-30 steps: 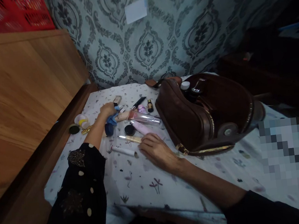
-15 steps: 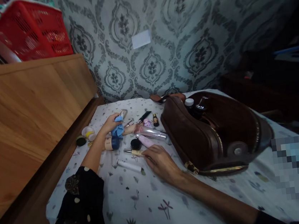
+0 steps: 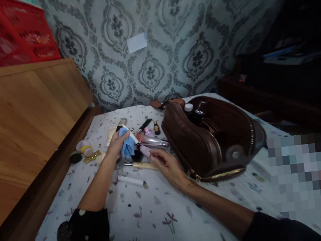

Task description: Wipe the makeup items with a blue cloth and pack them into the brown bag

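Observation:
My left hand (image 3: pixel 116 143) is closed round a crumpled blue cloth (image 3: pixel 127 145), raised slightly over a scatter of cosmetics. A thin white stick (image 3: pixel 132 137) pokes out beside the cloth. My right hand (image 3: pixel 165 165) reaches in from the right, its fingertips at a pink tube (image 3: pixel 144 151) and a gold-coloured pencil (image 3: pixel 141 165). A round black compact (image 3: pixel 137 156) lies between the hands. A white tube (image 3: pixel 130 180) lies nearer to me. To the right lies an open brown leather bag (image 3: pixel 209 138) with bottles (image 3: pixel 189 108) inside.
The cosmetics lie on a white printed sheet (image 3: pixel 156 210). A wooden headboard (image 3: pixel 18 121) runs along the left, with a red basket (image 3: pixel 8 33) on top. Small pots (image 3: pixel 82 146) and a gold clip (image 3: pixel 92 156) lie near the left edge. Patterned wallpaper is behind.
My left hand has lifted the blue cloth off the pile and drawn it towards me. My right hand has shifted slightly towards the pink tube. The camera has swung a little.

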{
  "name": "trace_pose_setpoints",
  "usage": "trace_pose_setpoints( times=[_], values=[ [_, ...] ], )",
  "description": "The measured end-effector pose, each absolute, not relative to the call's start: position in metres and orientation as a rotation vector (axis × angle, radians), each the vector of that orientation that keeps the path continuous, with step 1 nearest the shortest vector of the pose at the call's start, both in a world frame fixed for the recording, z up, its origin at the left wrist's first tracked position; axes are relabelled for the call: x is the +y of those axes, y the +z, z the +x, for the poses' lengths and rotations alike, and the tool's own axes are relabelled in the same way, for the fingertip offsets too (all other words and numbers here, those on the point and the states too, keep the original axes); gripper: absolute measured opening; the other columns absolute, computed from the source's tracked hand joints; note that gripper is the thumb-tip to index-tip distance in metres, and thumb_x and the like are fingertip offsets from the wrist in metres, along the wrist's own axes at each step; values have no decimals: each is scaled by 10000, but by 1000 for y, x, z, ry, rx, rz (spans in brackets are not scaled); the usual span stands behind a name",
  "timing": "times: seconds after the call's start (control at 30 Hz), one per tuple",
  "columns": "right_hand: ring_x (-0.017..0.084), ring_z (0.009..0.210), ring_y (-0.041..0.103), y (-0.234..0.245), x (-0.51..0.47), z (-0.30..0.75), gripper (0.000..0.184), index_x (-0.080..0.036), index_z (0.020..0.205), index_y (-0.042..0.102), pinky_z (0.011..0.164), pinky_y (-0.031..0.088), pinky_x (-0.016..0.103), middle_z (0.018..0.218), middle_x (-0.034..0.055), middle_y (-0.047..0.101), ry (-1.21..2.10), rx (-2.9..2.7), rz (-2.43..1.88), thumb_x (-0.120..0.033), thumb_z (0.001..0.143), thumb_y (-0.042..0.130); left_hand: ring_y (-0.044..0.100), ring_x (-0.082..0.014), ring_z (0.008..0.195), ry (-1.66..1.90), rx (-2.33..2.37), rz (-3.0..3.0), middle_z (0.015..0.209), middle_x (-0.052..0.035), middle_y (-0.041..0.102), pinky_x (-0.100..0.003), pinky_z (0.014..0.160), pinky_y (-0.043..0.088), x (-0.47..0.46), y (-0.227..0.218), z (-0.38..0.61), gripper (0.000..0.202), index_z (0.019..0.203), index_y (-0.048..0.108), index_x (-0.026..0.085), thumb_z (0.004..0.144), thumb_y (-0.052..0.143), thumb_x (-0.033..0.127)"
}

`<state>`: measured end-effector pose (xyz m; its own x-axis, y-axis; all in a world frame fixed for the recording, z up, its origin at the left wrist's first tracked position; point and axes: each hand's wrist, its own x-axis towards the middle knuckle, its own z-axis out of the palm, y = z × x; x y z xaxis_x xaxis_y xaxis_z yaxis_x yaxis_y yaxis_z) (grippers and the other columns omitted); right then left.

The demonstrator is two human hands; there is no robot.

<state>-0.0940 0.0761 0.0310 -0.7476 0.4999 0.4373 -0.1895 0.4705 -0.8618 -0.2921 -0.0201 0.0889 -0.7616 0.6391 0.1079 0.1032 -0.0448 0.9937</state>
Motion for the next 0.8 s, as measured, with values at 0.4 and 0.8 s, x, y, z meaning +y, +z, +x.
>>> trace_pose_setpoints(
  times=[0.4,0.8],
  values=[
    [202,852,667,29,77,-97,202,-173,982,671,788,519,331,926,56,724,1542,-1912,-281,-328,882,590,560,-124,577,1834,1850,758,665,38,561,-253,577,497,-17,81,-233,508,816,569,189,635,776,616],
    [147,771,599,38,71,-87,55,-186,871,638,741,483,246,814,-3,652,1467,-1972,-360,-225,859,601,661,-291,878,919,2466,2822,947,-102,732,-414,811,421,-32,71,-216,181,1020,639,204,921,517,292]
  ],
)
